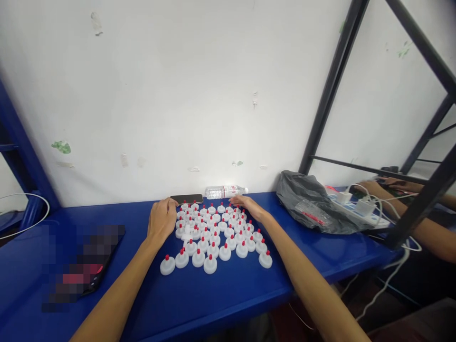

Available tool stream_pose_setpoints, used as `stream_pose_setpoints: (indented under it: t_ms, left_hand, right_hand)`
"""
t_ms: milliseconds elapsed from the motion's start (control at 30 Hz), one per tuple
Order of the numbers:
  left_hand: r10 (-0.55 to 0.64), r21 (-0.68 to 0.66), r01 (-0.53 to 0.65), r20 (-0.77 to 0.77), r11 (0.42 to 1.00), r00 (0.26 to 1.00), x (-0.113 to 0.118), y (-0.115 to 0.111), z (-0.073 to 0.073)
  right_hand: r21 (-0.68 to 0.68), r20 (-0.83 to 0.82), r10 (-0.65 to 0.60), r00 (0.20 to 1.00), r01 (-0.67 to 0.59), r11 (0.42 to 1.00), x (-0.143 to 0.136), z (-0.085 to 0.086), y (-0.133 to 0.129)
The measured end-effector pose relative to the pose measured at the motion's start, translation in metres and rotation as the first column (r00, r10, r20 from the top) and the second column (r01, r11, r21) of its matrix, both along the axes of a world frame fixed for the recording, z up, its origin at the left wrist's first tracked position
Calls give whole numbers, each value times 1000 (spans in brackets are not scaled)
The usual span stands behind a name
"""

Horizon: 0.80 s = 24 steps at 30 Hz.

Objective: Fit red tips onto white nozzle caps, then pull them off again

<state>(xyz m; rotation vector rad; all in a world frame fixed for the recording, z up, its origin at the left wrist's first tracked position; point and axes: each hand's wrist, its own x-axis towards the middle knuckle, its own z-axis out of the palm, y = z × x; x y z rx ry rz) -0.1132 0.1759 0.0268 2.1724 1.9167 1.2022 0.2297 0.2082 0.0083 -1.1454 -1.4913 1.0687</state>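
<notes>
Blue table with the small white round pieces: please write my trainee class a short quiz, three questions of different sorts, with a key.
1. True or false: The clear bottle lies on its side.
2. Fill in the missing word: The white round pieces have ____ tips.
3. Multiple choice: What is grouped between the left hand and the right hand?
A) The crumpled bag
B) The white round pieces
C) The power strip

Key: 1. True; 2. red; 3. B

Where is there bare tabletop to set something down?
Bare blue tabletop shows between the nearest white caps and front edge, also between right forearm and grey bag. Crowded: between left hand and right hand, where caps cluster.
</notes>
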Motion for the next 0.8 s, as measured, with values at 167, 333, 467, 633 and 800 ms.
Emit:
stream_pose_setpoints:
  t_ms: [167,333,467,633,800]
  left_hand:
    - [2,-17,-2,-11,1000,1000,-1,2,-2]
    - [-4,-27,4,-4,1000,1000,-3,4,-3]
    - [-9,-35,9,-3,999,1000,-1,6,-4]
    - [-8,-42,8,-9,999,1000,0,4,-4]
    - [-3,-39,3,12,999,1000,-3,4,-1]
  right_hand:
    - [-55,36,134,990,-132,990,18,10,-12]
    - [-74,61,170,983,-166,983,22,11,-16]
    - [-61,108,133,985,-127,990,22,8,-13]
    - [-9,116,76,990,-75,997,21,5,-9]
    - [34,36,-29,999,28,999,23,2,-1]
